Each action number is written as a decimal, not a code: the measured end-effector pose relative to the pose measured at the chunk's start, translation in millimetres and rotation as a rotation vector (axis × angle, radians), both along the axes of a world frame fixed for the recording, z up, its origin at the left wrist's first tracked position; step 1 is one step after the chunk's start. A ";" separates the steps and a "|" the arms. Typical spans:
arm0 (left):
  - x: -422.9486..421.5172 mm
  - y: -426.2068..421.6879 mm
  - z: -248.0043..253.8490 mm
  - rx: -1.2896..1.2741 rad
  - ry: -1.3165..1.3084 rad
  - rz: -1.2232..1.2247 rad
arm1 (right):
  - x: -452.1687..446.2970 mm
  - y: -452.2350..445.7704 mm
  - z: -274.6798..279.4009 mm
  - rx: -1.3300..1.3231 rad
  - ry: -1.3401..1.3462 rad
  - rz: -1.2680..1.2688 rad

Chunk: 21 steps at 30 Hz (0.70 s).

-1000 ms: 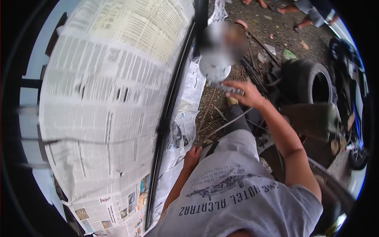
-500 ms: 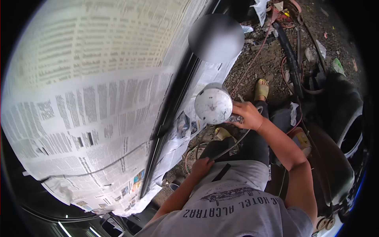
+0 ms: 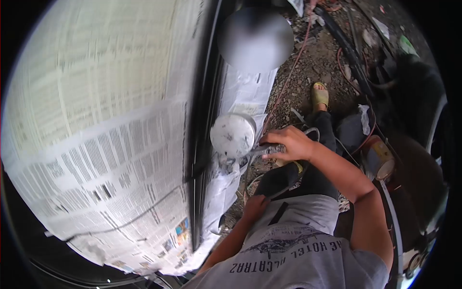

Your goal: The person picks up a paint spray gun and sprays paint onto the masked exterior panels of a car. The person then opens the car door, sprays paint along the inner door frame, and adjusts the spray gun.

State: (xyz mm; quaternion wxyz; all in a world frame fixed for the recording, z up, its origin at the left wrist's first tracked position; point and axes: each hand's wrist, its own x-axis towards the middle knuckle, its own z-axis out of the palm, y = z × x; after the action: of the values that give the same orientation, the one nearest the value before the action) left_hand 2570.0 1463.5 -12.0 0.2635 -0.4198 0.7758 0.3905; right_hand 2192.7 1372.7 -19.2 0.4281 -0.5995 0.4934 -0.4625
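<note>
My right hand is closed round the handle of a paint spray gun. The gun's round cup has a whitish, paint-spotted top and stands beside the dark trim strip of a paper-covered vehicle. From the gun a grey air hose curves down to my left hand, which is closed on it near my waist. Newspaper sheets cover the broad surface to my left, and more paper hangs below the trim. The gun's nozzle cannot be made out.
Gravelly ground with litter lies ahead. A thin red hose and a thick black pipe cross it. At right are a yellow-and-red container and dark bulky objects. A blurred round patch hides part of the view near the top.
The spray gun and my right hand have shifted left and slightly down in view, with the cup closer to the trim. My head view has turned a little; my left hand keeps the hose.
</note>
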 end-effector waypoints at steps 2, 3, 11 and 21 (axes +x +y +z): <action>-12.4 -3.9 0.2 0.005 0.019 0.008 | -27.9 -7.3 -0.7 0.011 0.011 -0.123; -23.6 -8.8 2.1 0.007 0.030 0.018 | -44.7 -10.2 0.8 0.043 0.024 -0.167; -117.0 -48.0 20.1 0.005 0.056 0.106 | -180.1 -50.7 28.0 0.042 0.058 -0.601; -111.5 -40.7 31.2 0.015 0.042 0.201 | -202.9 -52.0 85.4 0.122 0.046 -0.818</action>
State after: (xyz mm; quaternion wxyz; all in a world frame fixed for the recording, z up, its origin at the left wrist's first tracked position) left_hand 2458.5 1422.8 19.1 0.2100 -0.4854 0.7321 0.4294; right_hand 1989.8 1320.7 66.3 0.2327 -0.3374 0.7270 -0.5509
